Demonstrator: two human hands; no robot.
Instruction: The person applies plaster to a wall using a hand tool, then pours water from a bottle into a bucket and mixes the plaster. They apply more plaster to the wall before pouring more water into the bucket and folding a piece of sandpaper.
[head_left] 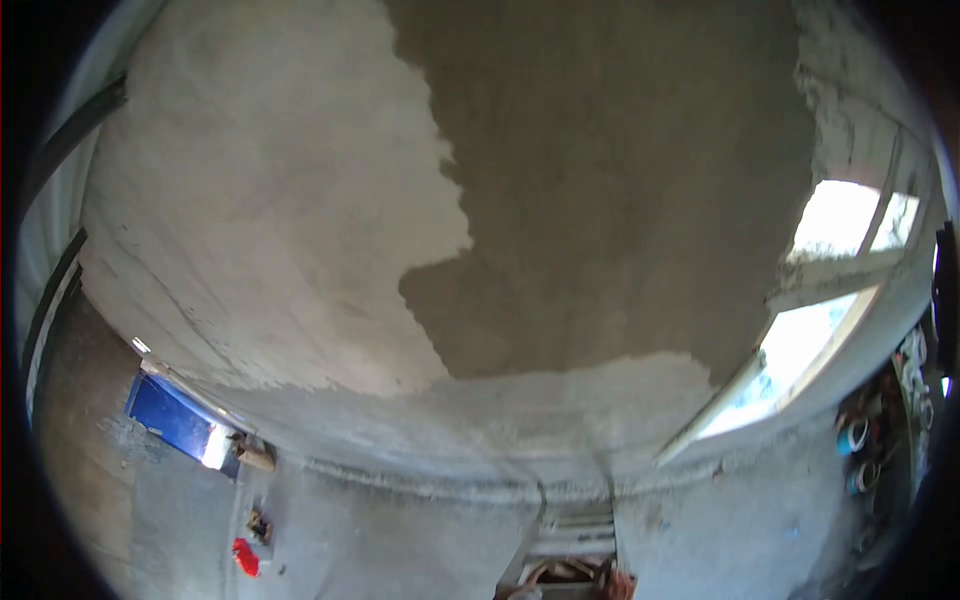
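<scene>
What may be the right hand (619,584) blurs beside a grey, rung-stepped ladder (575,533); its grip I cannot tell, and no left hand is distinguishable. Above it, a dark, damp-looking plaster patch (620,180) spreads over a pale grey wall (270,190). Wall coating seems underway; the next move calls for steady footing.

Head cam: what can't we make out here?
All in the head view:
Reddish-brown shape, possibly a hand: blurred, cut off by the bottom edge.
Dark wall patch: upper limit cut off by the top edge.
Upper window: outside mostly lost to glare.
Red thing on the floor: too small and blurred to identify.
</scene>
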